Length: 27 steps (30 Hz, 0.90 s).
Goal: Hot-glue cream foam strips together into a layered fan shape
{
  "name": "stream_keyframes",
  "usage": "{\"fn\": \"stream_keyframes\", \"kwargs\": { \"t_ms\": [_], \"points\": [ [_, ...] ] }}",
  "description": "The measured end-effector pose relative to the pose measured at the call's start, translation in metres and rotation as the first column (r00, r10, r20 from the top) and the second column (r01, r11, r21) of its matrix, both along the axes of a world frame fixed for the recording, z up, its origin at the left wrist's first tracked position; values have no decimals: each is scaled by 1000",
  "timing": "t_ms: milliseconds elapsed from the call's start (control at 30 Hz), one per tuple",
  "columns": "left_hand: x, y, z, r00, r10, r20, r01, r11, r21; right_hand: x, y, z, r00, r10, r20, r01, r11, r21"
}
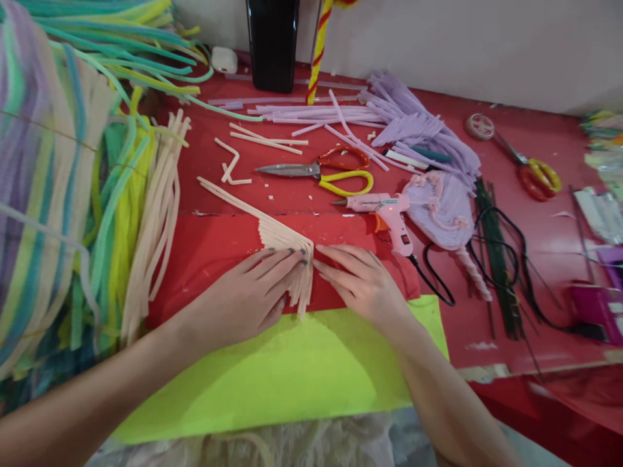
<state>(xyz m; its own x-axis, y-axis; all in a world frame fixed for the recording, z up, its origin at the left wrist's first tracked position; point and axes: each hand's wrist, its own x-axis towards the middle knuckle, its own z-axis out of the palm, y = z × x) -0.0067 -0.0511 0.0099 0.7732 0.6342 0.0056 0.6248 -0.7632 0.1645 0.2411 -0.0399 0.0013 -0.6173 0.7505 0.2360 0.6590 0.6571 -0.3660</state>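
Cream pipe cleaners [285,232], bent and laid side by side in a V-shaped piece, lie flat on the red table. My left hand [257,285] rests over the piece from the left, its fingers stretched out and pressing down on the stems near the bend. On the other side, my right hand [365,279] has its fingers extended, the tips at the right edge of the corner. Just beyond the right hand lies a pink glue gun [384,211] with its light on. Scissors [316,172] with red and yellow handles lie above the piece.
Bundles of coloured pipe cleaners [53,194] fill the left side. Purple pipe cleaners [409,123] and a braided purple piece [440,211] lie to the right. A black cord [523,259] runs past green stems [494,259]. A black phone-like object [272,45] stands at the back.
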Motion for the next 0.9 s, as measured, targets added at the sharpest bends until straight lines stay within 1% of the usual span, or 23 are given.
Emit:
{"fn": "stream_keyframes", "kwargs": {
  "t_ms": [233, 567, 767, 900],
  "points": [
    [-1, 0, -2, 1000, -5, -5, 5, 1000, -6, 3, 2, -2, 996, -4, -93, -1, 999, -47],
    [0, 0, 0, 1000, -9, -20, 9, 1000, -2, 7, 2, -3, 996, 33, -83, -37, 998, -49],
    [0, 0, 0, 1000, -10, -15, 9, 1000, -6, 14, 4, 2, 995, 82, -53, -89, 987, -131],
    [0, 0, 0, 1000, -7, -9, 7, 1000, 5, 15, 4, 3, 995, 95, -42, -99, 987, -125]
  ]
}}
